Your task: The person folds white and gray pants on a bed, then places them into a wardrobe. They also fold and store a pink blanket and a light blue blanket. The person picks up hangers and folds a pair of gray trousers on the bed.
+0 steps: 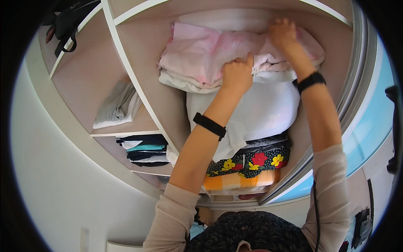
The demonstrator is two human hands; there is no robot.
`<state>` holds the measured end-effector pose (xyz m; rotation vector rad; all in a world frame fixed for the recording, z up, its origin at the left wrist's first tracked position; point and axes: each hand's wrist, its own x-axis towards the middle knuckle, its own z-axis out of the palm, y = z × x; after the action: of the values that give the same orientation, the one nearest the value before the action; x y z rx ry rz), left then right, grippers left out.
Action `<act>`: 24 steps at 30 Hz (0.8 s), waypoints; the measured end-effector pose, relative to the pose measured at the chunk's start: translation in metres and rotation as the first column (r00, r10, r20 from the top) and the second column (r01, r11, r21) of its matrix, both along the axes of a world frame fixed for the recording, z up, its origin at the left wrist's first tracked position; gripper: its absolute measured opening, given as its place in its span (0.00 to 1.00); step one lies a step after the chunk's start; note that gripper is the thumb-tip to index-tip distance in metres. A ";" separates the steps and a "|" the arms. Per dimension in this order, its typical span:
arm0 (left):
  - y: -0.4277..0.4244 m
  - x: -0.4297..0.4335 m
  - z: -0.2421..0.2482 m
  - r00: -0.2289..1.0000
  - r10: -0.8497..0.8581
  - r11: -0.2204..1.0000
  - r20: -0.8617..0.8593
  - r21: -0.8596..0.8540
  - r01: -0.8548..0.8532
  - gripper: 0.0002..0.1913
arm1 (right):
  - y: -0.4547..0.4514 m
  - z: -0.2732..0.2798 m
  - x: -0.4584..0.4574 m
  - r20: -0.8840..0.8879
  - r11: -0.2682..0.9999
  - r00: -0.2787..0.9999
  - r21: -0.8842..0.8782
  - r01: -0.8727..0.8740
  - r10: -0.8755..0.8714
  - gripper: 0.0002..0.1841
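Observation:
Folded pink-and-white bedding lies on top of the stack in the wardrobe compartment. My left hand is at its front edge, fingers curled into the fabric and the index finger stretched along it. Farther back, my right hand is on the right part of the same bedding; it is blurred, and its grip cannot be made out. Beneath the pink layer are white folded cloth and a bulky white bundle, with a loose flap hanging at its front.
Below sit a black floral textile and an orange checked one. A white divider separates shelves at left, with grey folded cloth and dark folded clothes. Sliding-door tracks run along the right; a black bag hangs upper left.

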<state>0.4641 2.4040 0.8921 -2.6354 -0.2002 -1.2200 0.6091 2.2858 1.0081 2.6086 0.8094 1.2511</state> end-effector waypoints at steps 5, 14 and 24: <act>0.019 -0.011 0.004 0.996 -0.072 0.997 0.049 0.008 0.072 0.28 | -0.029 -0.067 -0.071 -0.295 0.926 0.880 0.059 -0.373 0.373 0.47; 0.068 -0.081 -0.014 0.987 -0.157 0.973 -0.027 0.166 0.160 0.42 | -0.056 -0.151 -0.054 0.213 0.892 0.953 0.354 -0.283 0.218 0.60; 0.096 -0.105 -0.013 0.974 0.132 0.835 0.185 0.509 -0.210 0.27 | -0.083 -0.146 -0.012 0.535 0.828 0.824 0.366 -0.426 0.188 0.19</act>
<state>0.3589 2.4996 0.8792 -2.0141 -0.1026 -1.1958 0.5974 2.2027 0.8616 2.3313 0.9558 2.3435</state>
